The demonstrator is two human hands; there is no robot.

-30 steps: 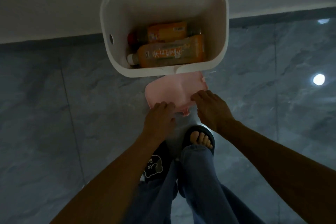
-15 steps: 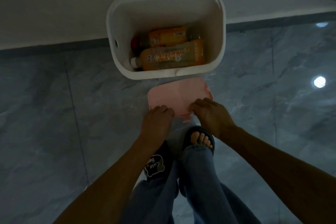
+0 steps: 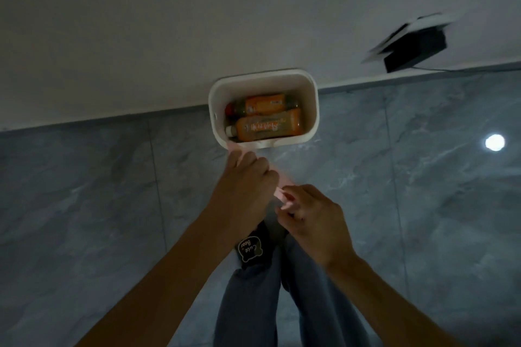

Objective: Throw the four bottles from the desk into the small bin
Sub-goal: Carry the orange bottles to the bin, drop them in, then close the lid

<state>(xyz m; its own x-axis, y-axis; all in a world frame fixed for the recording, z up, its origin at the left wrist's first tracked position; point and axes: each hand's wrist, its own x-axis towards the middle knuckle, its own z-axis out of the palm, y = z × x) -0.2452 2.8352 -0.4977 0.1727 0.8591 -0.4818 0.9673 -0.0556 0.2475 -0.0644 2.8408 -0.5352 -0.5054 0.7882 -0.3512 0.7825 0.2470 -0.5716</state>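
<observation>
Already, much of the task looks done. At the left, the left hand [image 3: 244,180] is laid over a pale pink plastic lid [image 3: 277,177], its fingers [image 3: 239,159] curled down on the lid's far end just beside the bin's near rim. Beyond it, against the far wall, the small white plastic bin [image 3: 310,110] stands open on the grey marble floor [image 3: 84,205]. Two orange-labelled plastic bottles [image 3: 267,127] are seen lying inside; whether further bottles lie beneath cannot be told. To the right, the right hand [image 3: 313,220] is pinching the lid's near edge. No table is in view. Closing the bin is judged to remain.
</observation>
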